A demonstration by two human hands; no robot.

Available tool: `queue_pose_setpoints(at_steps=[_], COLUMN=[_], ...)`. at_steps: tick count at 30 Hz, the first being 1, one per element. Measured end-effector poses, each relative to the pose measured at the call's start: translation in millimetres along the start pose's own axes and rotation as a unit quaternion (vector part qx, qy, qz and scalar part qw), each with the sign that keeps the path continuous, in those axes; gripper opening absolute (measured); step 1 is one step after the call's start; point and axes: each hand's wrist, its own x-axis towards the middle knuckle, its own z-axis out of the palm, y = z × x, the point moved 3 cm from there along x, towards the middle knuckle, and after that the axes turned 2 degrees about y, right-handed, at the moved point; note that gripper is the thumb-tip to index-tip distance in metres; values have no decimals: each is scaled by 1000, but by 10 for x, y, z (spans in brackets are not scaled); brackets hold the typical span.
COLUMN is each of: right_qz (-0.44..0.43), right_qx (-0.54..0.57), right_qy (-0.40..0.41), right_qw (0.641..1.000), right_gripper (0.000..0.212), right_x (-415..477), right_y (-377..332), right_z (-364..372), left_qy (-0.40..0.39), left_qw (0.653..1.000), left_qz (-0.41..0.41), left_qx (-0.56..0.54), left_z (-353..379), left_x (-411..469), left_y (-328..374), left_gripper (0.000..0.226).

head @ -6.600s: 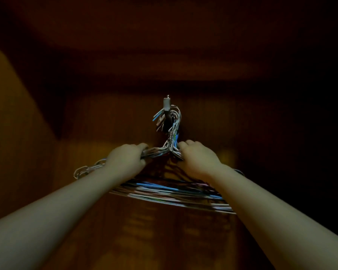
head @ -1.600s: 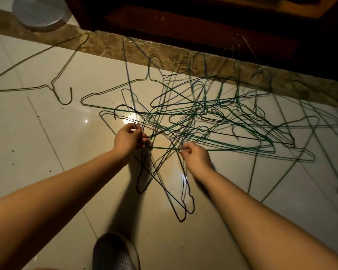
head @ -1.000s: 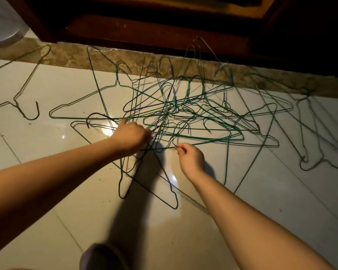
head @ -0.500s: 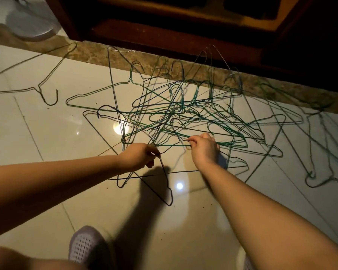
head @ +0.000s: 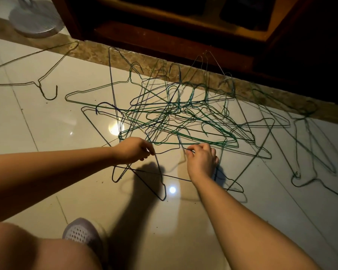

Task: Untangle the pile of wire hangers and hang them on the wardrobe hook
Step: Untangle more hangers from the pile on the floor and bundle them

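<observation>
Down from the hung bundle seconds ago, now at the pile of wire hangers [head: 183, 117] on the tiles [head: 47, 145] just in front of the wardrobe [head: 164, 41], so probably starting another batch. Pinching a dark hanger [head: 163, 198] with left hand [head: 133, 151], a thin wire [head: 184, 150] with right hand [head: 202, 162], both at the pile edge farthest from the wardrobe. Cannot see the hook, nor tell which wire joins which

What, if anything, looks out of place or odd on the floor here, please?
The hangers lie tangled in a heap on the floor tiles instead of hanging; one lone hanger lies apart at left.
</observation>
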Motion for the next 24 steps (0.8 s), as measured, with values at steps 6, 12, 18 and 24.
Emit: queue_pose_setpoints(at_steps=[6,12,18,24], right_qz=[-11,-10,74,160], right_qx=[-9,-14,91,205], right_qy=[-41,-48,-137,-108], right_qw=[999,999,984,959], right_gripper=[18,19,33,30], right_x=[207,445,271,145], right_y=[49,-69,-283,-377], right_z=[-20,-84,144,242], left_qy=[-10,-38,16,-44], left_qw=[1000,994,950,931], left_qz=[-8,-55,-139,-143], left_qx=[-18,-87,-279,-333], left_z=[37,126,217,310], left_x=[27,45,30,-73], left_y=[55,-2,-69,-22], left_gripper=[25,22,18,15])
